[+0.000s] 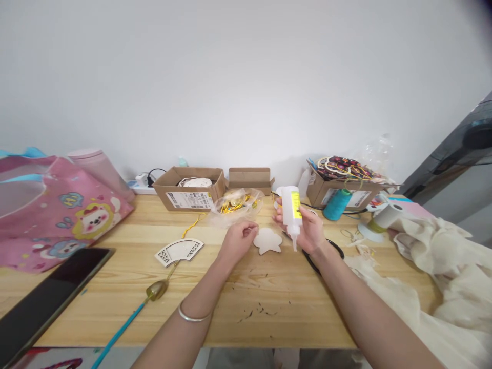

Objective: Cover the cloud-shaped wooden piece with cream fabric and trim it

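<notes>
My right hand (307, 228) is closed round a white glue bottle (292, 210) with a yellow label, turned nozzle down. The nozzle tip hangs just right of a pale flower-shaped wooden cutout (268, 240) lying on the wooden table (238, 302). My left hand (238, 238) is curled, its fingertips pinching the left edge of that cutout. A fan-shaped wooden cutout (179, 250) lies further left on the table, apart from both hands.
A dark tablet (46, 300) and a pink printed bag (57, 210) sit at the left. A blue-handled tool (130, 318) lies near the front edge. Cardboard boxes (190, 188) line the back. A teal thread spool (337, 204) and cream cloth (434, 271) are at the right.
</notes>
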A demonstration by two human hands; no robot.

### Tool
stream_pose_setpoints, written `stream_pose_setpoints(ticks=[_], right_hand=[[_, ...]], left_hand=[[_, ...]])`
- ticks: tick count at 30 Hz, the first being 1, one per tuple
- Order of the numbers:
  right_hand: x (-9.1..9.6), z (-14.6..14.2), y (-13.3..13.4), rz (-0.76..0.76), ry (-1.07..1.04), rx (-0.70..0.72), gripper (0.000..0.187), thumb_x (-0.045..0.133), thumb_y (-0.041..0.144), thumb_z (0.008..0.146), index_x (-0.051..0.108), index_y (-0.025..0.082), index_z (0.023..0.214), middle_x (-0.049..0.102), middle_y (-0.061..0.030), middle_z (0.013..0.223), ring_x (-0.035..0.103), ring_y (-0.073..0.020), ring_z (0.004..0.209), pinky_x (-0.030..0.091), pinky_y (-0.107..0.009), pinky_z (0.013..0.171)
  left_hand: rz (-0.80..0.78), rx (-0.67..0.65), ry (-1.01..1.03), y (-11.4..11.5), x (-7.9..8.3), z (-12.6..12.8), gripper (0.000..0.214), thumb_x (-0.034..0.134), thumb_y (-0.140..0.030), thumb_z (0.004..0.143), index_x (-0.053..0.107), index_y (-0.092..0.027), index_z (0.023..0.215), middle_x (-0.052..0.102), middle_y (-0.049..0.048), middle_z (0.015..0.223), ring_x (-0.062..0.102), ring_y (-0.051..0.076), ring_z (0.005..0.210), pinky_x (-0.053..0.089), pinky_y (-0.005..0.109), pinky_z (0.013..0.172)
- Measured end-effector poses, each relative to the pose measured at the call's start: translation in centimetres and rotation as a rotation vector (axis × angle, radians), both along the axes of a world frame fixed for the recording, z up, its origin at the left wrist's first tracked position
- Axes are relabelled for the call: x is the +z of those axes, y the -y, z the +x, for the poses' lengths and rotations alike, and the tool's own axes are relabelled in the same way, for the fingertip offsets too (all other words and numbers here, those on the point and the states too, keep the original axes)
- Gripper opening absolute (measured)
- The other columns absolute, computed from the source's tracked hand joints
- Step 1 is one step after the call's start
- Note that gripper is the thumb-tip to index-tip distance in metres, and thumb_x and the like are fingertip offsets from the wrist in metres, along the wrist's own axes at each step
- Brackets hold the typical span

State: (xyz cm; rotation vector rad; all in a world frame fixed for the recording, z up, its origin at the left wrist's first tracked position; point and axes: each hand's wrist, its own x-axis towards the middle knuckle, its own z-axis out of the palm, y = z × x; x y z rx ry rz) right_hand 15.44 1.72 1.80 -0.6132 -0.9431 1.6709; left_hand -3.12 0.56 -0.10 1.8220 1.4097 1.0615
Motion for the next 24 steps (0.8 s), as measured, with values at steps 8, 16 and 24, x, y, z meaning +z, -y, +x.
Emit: stream_pose_setpoints(ticks=[8,16,24], right_hand=[[-0.3,-0.7,0.6,-0.103,-0.038,0.166,0.043,0.044,0.042,0.072,0.059,0.013,0.1,0.068,-0.0087,0.082,0.064,-0.022,0.079,0.046,-0.041,0.082],[-0.9,-2.2,1.5,-0.208,-0.107,0.341,0.042,0.039,0.043,0.075,0.059,0.012,0.094,0.067,-0.0076,0.075,0.064,-0.0171,0.066,0.045,-0.036,0.081],[-1.5,-1.9,1.8,-0.219,-0.131,0.368,0.046,0.038,0.052,0.073,0.061,0.012,0.081,0.065,-0.005,0.067,0.061,-0.0132,0.056,0.047,-0.031,0.075]], left_hand=[[0.062,-0.026,0.105,0.1,0.3,0.2,0.029,0.049,-0.033,0.078,0.064,-0.016,0.095,0.067,0.0067,0.092,0.061,0.016,0.074,0.049,0.028,0.069],[0.159,-0.01,0.234,-0.1,0.4,0.1,0.029,0.057,-0.031,0.074,0.062,-0.018,0.1,0.065,0.0042,0.086,0.058,0.015,0.074,0.047,0.029,0.07],[0.214,-0.055,0.237,-0.3,0.2,0.1,0.021,0.059,-0.028,0.073,0.067,-0.021,0.091,0.064,0.0041,0.085,0.057,0.016,0.077,0.047,0.029,0.07]])
